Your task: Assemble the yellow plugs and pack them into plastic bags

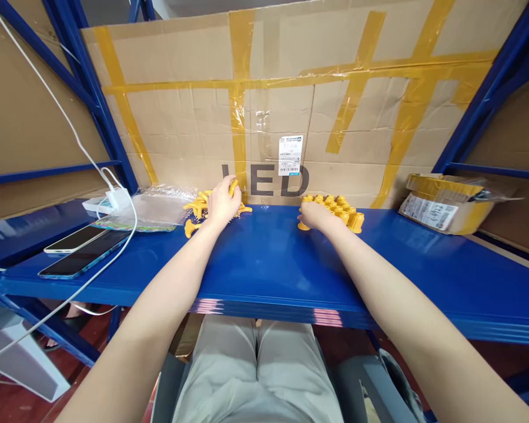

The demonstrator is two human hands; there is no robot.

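My left hand [223, 202] is closed over a loose pile of yellow plastic pieces [194, 208], with one small yellow plastic piece [233, 188] between its fingertips. The pile's pieces look thin and branched, and one with a wider end [190, 228] lies at its front. My right hand [316, 215] is at the left front corner of a block of yellow plastic pieces [341, 211] standing upright in close rows. Its fingers are closed round the corner piece [304, 225], whose lower end shows beneath them. My palm and fingers hide part of both groups.
Clear plastic bags [158, 205], two phones [86, 254] and a white charger with a cable [120, 200] lie on the left of the blue shelf [264, 264]. An opened small carton [445, 202] stands right. A large taped cardboard sheet [194, 129] closes the back.
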